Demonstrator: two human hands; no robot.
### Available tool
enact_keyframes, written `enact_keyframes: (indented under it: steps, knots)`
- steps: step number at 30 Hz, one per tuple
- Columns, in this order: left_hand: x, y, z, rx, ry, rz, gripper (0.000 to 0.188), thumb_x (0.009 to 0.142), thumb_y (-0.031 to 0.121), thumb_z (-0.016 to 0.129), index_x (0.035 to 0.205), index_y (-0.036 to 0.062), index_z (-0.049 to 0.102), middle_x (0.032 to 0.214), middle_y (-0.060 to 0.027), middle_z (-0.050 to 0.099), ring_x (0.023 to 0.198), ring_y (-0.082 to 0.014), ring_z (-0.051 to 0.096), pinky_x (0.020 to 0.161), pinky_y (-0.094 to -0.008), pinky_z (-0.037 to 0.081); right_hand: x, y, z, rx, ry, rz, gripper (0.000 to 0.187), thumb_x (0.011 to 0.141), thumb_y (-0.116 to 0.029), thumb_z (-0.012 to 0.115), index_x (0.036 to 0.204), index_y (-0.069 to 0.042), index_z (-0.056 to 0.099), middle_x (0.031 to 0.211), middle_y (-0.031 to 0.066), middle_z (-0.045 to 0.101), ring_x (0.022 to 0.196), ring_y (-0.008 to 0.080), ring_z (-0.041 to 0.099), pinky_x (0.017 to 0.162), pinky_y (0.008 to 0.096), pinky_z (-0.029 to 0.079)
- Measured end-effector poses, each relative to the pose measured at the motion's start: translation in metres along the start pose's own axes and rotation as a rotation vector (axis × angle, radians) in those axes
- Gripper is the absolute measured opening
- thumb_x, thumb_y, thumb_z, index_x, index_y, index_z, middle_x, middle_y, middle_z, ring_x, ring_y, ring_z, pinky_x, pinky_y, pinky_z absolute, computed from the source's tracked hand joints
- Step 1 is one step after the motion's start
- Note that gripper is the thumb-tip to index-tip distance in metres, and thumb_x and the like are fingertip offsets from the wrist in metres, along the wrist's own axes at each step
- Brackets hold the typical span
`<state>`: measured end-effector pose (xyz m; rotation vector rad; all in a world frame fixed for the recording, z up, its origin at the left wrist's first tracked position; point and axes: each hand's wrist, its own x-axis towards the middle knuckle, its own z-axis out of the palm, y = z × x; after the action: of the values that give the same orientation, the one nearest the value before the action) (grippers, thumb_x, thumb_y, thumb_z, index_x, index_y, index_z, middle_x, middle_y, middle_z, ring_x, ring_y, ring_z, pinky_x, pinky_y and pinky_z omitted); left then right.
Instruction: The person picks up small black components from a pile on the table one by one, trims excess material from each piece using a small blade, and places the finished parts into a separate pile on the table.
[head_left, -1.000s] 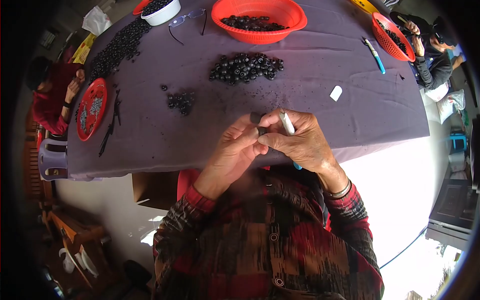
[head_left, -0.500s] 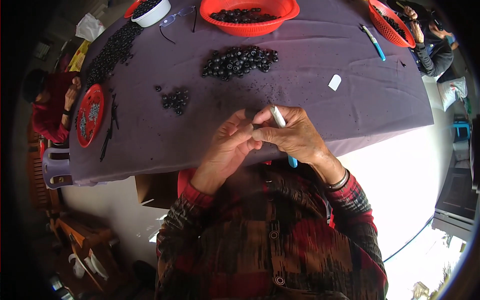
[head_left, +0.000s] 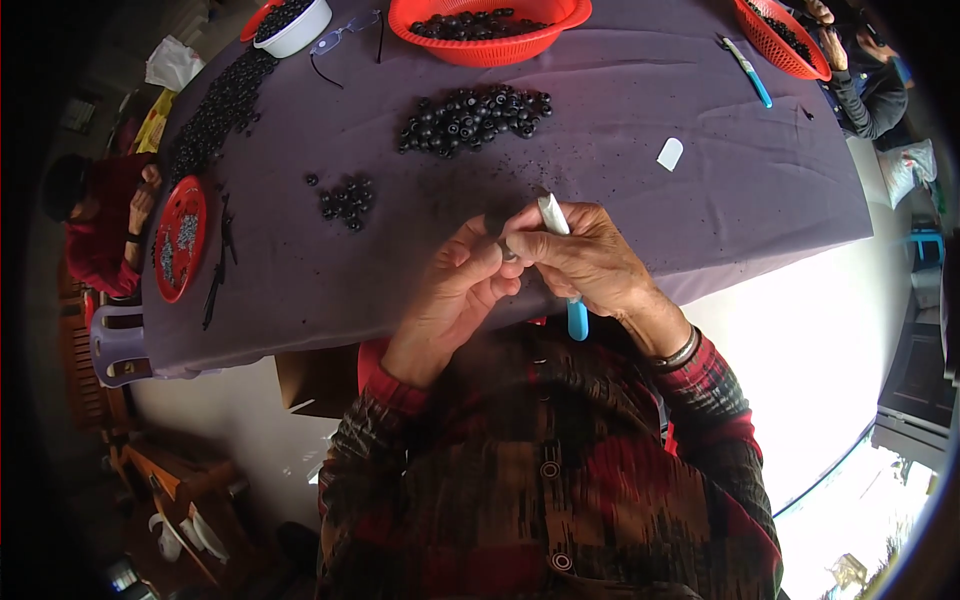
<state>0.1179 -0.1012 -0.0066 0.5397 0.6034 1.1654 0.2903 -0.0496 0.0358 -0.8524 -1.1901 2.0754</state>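
My left hand (head_left: 462, 285) is closed, its thumb and fingers pinching a small dark round piece (head_left: 508, 250) that my fingertips mostly hide. Against it, my right hand (head_left: 590, 262) is closed round a slim white-and-blue hand tool (head_left: 553, 214). The tool's white end rises past my forefinger, and its blue end sticks out below my palm; its working tip cannot be made out. Beyond my hands lies a pile of shiny black round pieces (head_left: 470, 122), some with a pale ring or hole. A smaller cluster of black pieces (head_left: 346, 202) sits to the left.
The purple tablecloth (head_left: 660, 230) holds a red basket (head_left: 490, 50), another red basket (head_left: 785, 45), a red tray (head_left: 181, 240), spectacles (head_left: 340, 38), a similar tool (head_left: 748, 73) and a white tag (head_left: 670, 154). People work at the left (head_left: 95, 225) and far right (head_left: 872, 90).
The tool in my right hand has shifted, and more of its blue end shows below my palm. My fingertips stay together, with the right thumb drawn slightly upward.
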Motion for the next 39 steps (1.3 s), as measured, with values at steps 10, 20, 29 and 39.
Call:
enact_keyframes:
  steps: [10,20,29,39]
  knots:
    - [-0.003,0.003,-0.004,-0.107,0.006,0.119,0.008,0.092,0.009,0.057,0.099,0.0094,0.059,0.09,-0.0045,0.062,0.08,-0.0125,0.058,0.07,-0.028,0.051,-0.018,-0.017,-0.014,-0.873,0.087,-0.365,0.034,0.099,-0.033,0.044,0.095,-0.001,0.054,0.07,0.0062,0.051,0.058,0.0105,0.049,0.053,0.0266,0.042]
    - [-0.001,-0.005,-0.006,-0.13,0.019,0.093,0.011,0.094,0.013,0.054,0.103,0.0085,0.057,0.089,-0.0027,0.062,0.083,-0.0123,0.059,0.075,-0.0289,0.049,-0.013,0.004,-0.004,-0.913,0.012,-0.658,0.011,0.083,-0.008,0.063,0.094,-0.004,0.062,0.081,0.0122,0.062,0.066,0.034,0.061,0.055,0.0386,0.048]
    - [0.0,-0.008,-0.01,-0.179,-0.06,0.07,0.012,0.094,0.013,0.053,0.104,0.0072,0.057,0.097,-0.0036,0.064,0.091,-0.013,0.061,0.083,-0.0298,0.051,-0.013,0.004,-0.005,-0.924,0.002,-0.638,0.015,0.086,-0.01,0.062,0.098,-0.002,0.062,0.084,0.0134,0.064,0.071,0.0323,0.063,0.06,0.0354,0.051]
    - [0.0,-0.01,-0.01,-0.193,-0.067,0.055,0.012,0.094,0.014,0.053,0.103,0.0073,0.058,0.098,-0.0037,0.064,0.093,-0.0133,0.061,0.084,-0.0305,0.051,-0.012,0.005,-0.004,-0.849,0.0,-0.663,0.013,0.087,-0.012,0.061,0.097,-0.003,0.063,0.084,0.0132,0.064,0.07,0.0338,0.061,0.057,0.0366,0.049]
